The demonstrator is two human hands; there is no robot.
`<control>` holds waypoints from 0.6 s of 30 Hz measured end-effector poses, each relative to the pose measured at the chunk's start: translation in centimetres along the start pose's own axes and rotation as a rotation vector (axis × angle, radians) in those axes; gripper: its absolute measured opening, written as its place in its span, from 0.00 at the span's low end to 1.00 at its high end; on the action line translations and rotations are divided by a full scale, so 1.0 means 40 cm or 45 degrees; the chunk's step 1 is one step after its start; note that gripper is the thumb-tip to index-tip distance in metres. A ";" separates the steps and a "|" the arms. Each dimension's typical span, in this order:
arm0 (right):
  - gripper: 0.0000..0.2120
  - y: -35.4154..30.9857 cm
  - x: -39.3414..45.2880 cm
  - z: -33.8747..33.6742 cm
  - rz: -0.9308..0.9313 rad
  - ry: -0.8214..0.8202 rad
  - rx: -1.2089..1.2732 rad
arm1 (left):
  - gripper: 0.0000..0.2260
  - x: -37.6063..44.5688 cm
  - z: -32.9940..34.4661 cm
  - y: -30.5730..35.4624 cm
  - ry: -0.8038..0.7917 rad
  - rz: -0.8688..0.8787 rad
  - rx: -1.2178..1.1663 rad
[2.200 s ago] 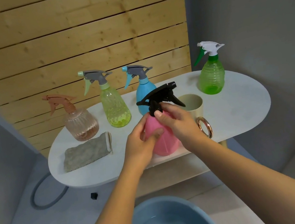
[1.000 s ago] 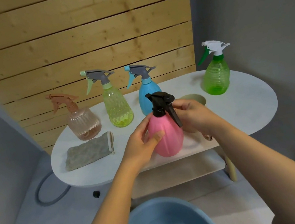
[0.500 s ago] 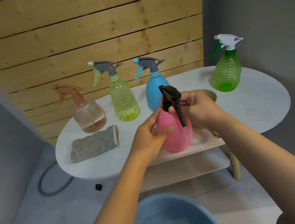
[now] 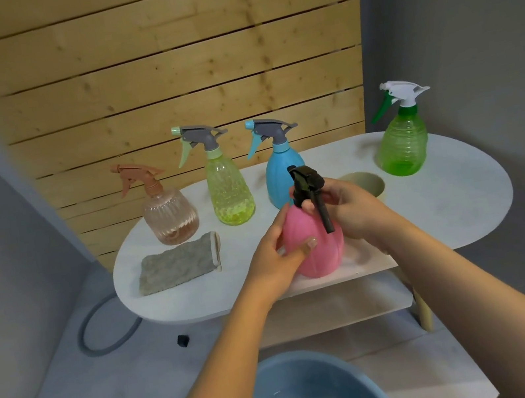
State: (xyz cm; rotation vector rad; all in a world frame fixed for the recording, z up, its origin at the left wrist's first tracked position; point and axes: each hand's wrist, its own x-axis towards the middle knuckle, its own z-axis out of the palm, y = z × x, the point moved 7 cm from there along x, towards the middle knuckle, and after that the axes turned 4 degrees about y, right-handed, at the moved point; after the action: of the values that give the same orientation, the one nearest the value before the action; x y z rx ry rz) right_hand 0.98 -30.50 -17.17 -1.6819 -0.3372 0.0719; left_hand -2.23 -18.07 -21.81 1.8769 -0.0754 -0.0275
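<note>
A pink spray bottle (image 4: pixel 319 248) stands on the white oval table (image 4: pixel 446 203) near its front edge. My left hand (image 4: pixel 278 258) grips the bottle's body from the left, thumb across the front. My right hand (image 4: pixel 353 208) grips the black trigger head (image 4: pixel 309 187) at the bottle's neck. The black lever hangs down toward me over the pink body.
Behind stand a peach bottle (image 4: pixel 170 217), a yellow-green bottle (image 4: pixel 228 190), a blue bottle (image 4: pixel 281 174) and a green bottle (image 4: pixel 403 144). A beige cup (image 4: pixel 368 184) sits behind my right hand. A grey cloth (image 4: pixel 178 265) lies at the left. A blue basin (image 4: pixel 314 395) is on the floor below.
The black trigger head has turned on the bottle's neck, from pointing sideways to pointing its lever toward me. My right hand shifted round the head. The view moved a little closer.
</note>
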 end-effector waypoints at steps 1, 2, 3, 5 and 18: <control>0.12 0.003 0.001 -0.004 -0.001 0.034 -0.002 | 0.32 0.001 0.001 -0.003 -0.007 -0.012 0.040; 0.12 -0.003 0.000 -0.006 -0.013 0.066 -0.004 | 0.33 0.000 -0.001 -0.002 -0.013 -0.025 0.078; 0.12 -0.005 -0.002 -0.007 -0.021 0.095 -0.018 | 0.33 -0.002 -0.002 -0.003 -0.020 -0.044 0.095; 0.14 -0.017 -0.008 -0.006 -0.048 0.144 -0.062 | 0.33 -0.009 -0.007 -0.008 -0.020 -0.083 0.079; 0.22 -0.126 -0.033 -0.085 0.021 0.630 -0.059 | 0.46 0.007 0.014 0.159 0.144 -0.022 0.292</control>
State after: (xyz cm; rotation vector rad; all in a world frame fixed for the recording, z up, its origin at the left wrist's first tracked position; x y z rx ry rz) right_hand -0.35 -33.61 -11.93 -1.6854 0.0486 -0.3378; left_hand -2.23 -20.55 -15.93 2.1044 0.0160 0.0787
